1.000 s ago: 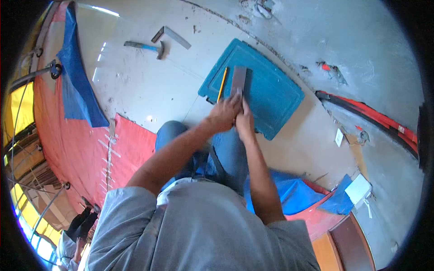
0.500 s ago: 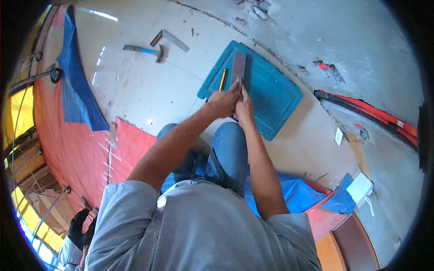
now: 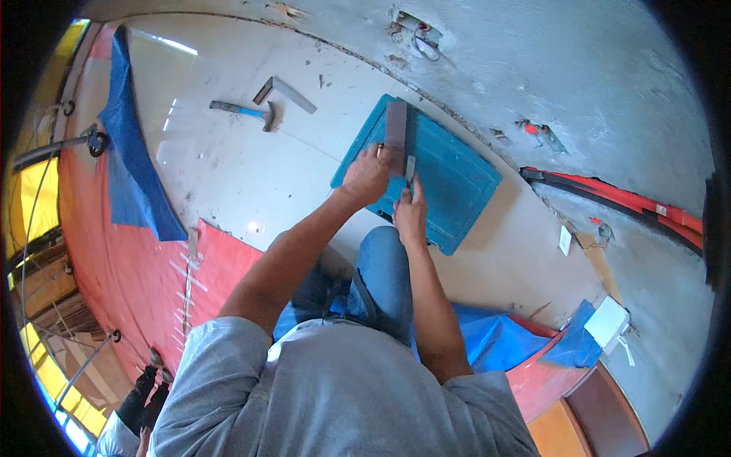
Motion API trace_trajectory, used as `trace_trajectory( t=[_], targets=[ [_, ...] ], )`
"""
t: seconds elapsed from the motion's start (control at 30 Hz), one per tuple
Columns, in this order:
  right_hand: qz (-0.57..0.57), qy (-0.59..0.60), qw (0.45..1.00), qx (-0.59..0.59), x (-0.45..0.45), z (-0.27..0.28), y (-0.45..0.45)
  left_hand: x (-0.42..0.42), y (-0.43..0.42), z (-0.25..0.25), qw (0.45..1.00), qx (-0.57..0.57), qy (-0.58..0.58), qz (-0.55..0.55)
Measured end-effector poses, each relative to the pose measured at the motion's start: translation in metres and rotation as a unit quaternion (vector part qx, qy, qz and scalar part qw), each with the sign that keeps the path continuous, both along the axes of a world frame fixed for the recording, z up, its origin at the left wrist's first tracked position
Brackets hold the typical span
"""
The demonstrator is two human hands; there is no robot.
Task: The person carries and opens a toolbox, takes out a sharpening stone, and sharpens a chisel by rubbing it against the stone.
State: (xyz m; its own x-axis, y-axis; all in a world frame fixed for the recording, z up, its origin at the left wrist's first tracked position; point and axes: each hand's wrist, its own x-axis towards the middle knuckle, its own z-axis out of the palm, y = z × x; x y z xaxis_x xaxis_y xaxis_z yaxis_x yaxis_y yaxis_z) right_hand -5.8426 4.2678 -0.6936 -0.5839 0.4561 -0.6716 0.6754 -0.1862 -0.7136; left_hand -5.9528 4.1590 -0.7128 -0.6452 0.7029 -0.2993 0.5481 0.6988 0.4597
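My right hand (image 3: 411, 217) is closed around a chisel (image 3: 411, 167), its pale metal blade pointing away from me. My left hand (image 3: 367, 179) is closed at the left edge of a long brown-grey bar, which looks like a sharpening stone (image 3: 395, 126). A small yellowish bit shows at the left fingertips; what those fingers grip is hidden. The bar lies on a teal plastic case lid (image 3: 453, 171), and the chisel is just to the right of its near end.
A blue-handled hammer (image 3: 247, 110) and a try square (image 3: 285, 94) lie on the pale floor beyond the case to the left. Red sheeting (image 3: 126, 282) and a blue tarp (image 3: 133, 145) cover the left side. A grey wall (image 3: 487, 61) rises behind. Another person (image 3: 126, 419) is at lower left.
My hands, together on the chisel before, have parted. The left hand has moved left over where the yellow pencil lay. The chisel is now in the right hand alone. The view has tilted slightly.
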Motion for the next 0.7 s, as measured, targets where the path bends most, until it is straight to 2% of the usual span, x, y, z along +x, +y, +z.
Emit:
trace_trajectory(
  t=[0.07, 0.1, 0.17, 0.3, 0.37, 0.5, 0.57, 0.6, 0.63, 0.7],
  targets=[
    [-0.047, -0.031, 0.994, -0.097, 0.021, 0.008, 0.007, -0.007, 0.017, 0.016, 0.986, -0.001, -0.061, 0.157],
    [-0.047, -0.026, 0.994, -0.092, 0.033, 0.001, 0.012, -0.01, 0.027, 0.018, 0.986, 0.004, -0.057, 0.157],
    [-0.034, 0.016, 0.999, -0.007, 0.056, -0.025, 0.022, -0.014, 0.049, 0.02, 0.977, -0.018, -0.07, 0.2],
    [-0.071, -0.005, 0.996, -0.047, 0.075, -0.003, 0.038, -0.01, 0.069, -0.014, 0.975, -0.018, -0.026, 0.219],
    [-0.072, -0.012, 0.997, -0.033, 0.083, -0.012, 0.042, -0.005, 0.073, -0.032, 0.975, -0.044, 0.073, 0.204],
    [-0.087, 0.004, 0.996, -0.032, 0.06, 0.01, 0.044, 0.033, 0.072, -0.029, 0.979, -0.052, 0.052, 0.19],
    [-0.05, -0.015, 0.998, -0.018, 0.042, 0.035, 0.049, 0.061, 0.069, -0.019, 0.989, -0.02, -0.011, 0.145],
    [-0.054, -0.019, 0.998, -0.019, 0.04, 0.028, 0.052, 0.07, 0.066, -0.004, 0.986, -0.016, -0.062, 0.151],
    [0.011, -0.009, 0.999, 0.038, 0.039, 0.017, 0.055, 0.072, 0.064, -0.004, 0.987, -0.018, -0.065, 0.145],
    [0.064, -0.011, 0.993, 0.094, 0.043, -0.005, 0.055, 0.083, 0.058, -0.002, 0.988, 0.002, -0.04, 0.149]
  ],
)
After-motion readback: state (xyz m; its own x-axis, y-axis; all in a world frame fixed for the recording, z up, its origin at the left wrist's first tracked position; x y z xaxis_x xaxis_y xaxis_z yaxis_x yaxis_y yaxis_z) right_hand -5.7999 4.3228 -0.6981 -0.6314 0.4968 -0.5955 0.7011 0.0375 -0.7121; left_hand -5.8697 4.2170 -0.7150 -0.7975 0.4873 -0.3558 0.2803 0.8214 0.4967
